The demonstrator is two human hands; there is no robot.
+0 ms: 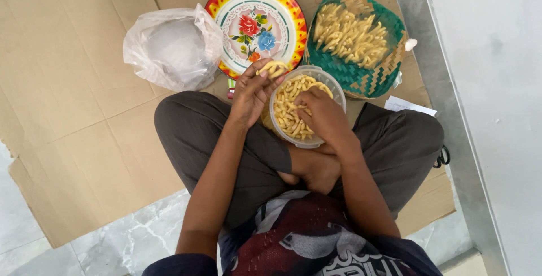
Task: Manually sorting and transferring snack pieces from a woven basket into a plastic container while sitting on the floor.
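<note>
A clear round plastic container (pixel 334 87) full of yellow stick snacks rests on my crossed legs. My right hand (pixel 323 115) reaches into it, fingers closed among the snacks. Just left of the rim, my left hand (pixel 252 92) holds a small bunch of the same yellow snacks (pixel 272 68) at its fingertips. Whether the right hand grips any sticks is hidden by its back.
A flowered enamel plate (pixel 237 5) lies ahead on flattened cardboard (pixel 68 84). To its right a green woven basket (pixel 361 78) holds more snacks. A crumpled clear plastic bag (pixel 172 47) sits left. A white wall (pixel 491 84) runs along the right; a paper slip (pixel 407 105) lies by my knee.
</note>
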